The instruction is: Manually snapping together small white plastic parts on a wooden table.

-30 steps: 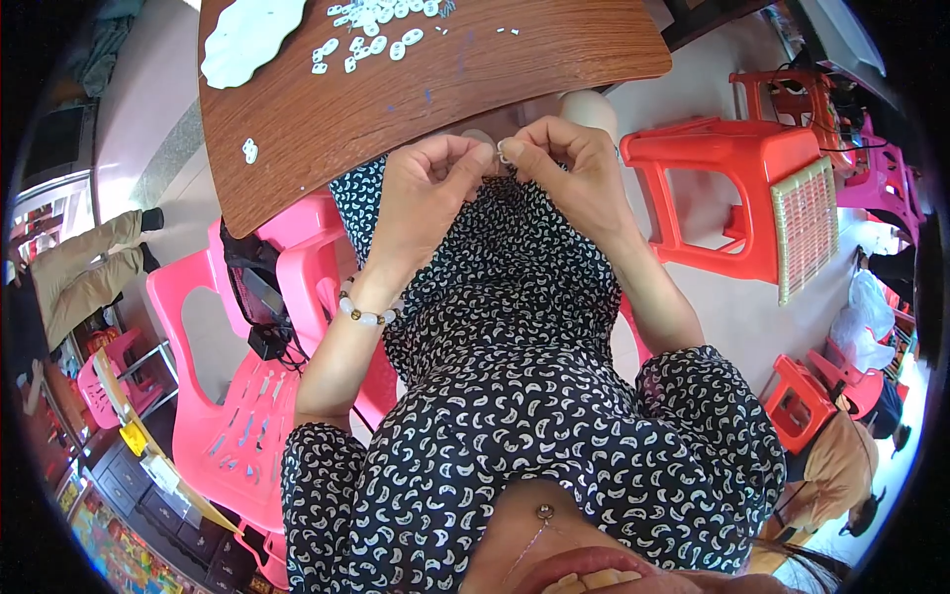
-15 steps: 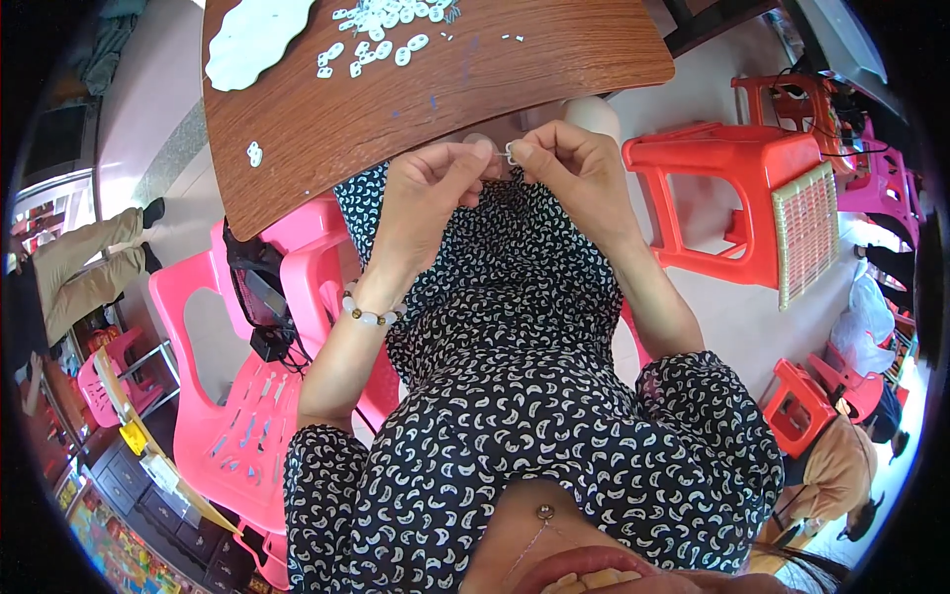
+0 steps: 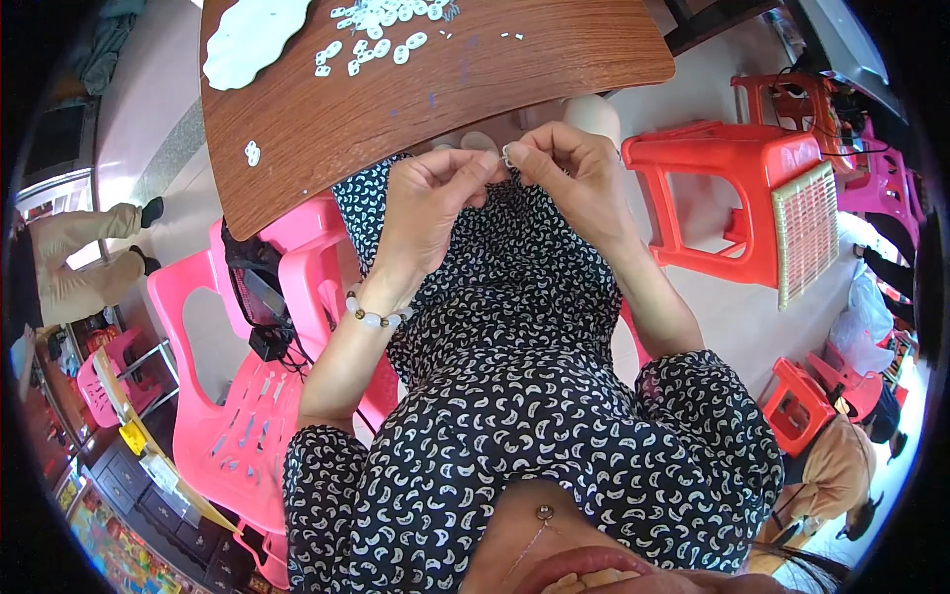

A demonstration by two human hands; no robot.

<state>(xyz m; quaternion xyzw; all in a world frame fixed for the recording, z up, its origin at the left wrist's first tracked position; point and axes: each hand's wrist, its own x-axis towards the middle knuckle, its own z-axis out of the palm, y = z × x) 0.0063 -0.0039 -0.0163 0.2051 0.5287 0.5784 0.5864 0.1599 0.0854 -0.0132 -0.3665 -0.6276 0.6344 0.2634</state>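
Just beyond the near edge of the brown table (image 3: 327, 129), both my hands meet over my lap. Between thumb and forefinger, my right hand (image 3: 584, 183) pinches a small white two-holed plastic piece (image 3: 509, 156), partly hidden by the fingertips. My left hand (image 3: 426, 198) is closed in a pinch right beside that piece; whatever lies between its fingertips is too small to make out. Several similar white pieces (image 3: 401, 54) are scattered and heaped at the far side of the table. A small cluster of white pieces (image 3: 252, 153) lies by its left edge.
A white wavy-edged sheet or tray (image 3: 247, 49) rests at the table's far left. Pink chairs (image 3: 242, 436) stand to my left, one with a black bag (image 3: 259, 297). To my right is a red stool (image 3: 722, 163) with a woven mat (image 3: 807, 233). Other people are farther off.
My left fingertips have come nearer to the white piece in my right hand, and the thin gap with a fine line between them has closed. My right hand has barely shifted.
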